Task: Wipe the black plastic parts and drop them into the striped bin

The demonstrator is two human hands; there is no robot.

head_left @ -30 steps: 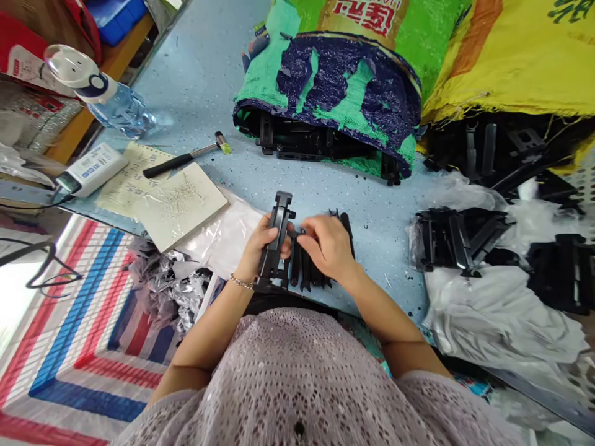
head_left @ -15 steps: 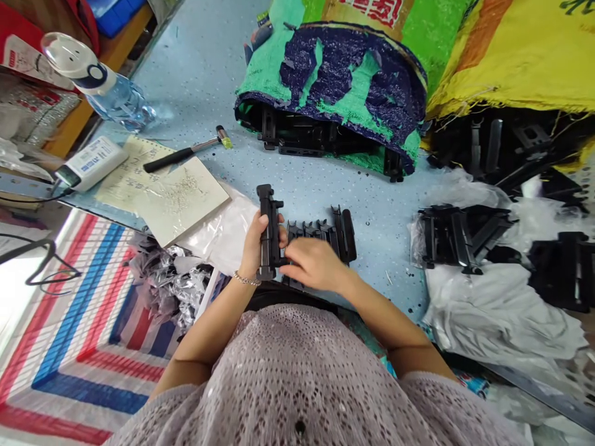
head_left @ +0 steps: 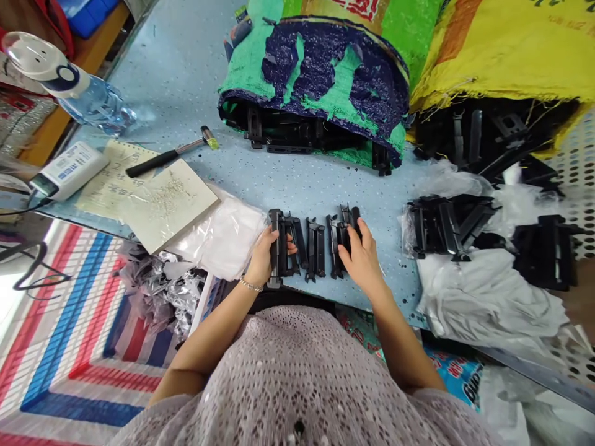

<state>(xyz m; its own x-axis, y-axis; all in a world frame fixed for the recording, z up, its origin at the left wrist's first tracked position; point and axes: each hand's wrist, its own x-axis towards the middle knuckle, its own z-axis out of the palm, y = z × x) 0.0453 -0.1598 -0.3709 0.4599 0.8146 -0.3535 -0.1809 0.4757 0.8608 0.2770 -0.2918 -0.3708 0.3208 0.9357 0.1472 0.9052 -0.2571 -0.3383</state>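
My left hand (head_left: pixel 263 259) grips a black plastic bracket-like part (head_left: pixel 275 248), held upright at the left end of a row, with the thumb on its near face and fingertips behind it. Several similar black slotted parts (head_left: pixel 315 248) stand side by side on the table to its right. At the row's right end my right hand (head_left: pixel 365 259) has thumb and fingers closed around another black part (head_left: pixel 346 226), partly hidden by the fingers. The exact kind of these parts cannot be made out.
A green woven sack (head_left: pixel 316 68) and a yellow sack (head_left: pixel 502 56) spill black parts at the back. A hammer (head_left: pixel 162 158), a card with tiny pieces (head_left: pixel 171 198) and clear plastic bags (head_left: pixel 227 235) lie left. A water bottle (head_left: pixel 88 93) stands far left; white cloths (head_left: pixel 483 303) lie right.
My right hand has left the part in my left hand and moved right to the row's end. The left-hand part has come down beside the row. The view has shifted slightly.
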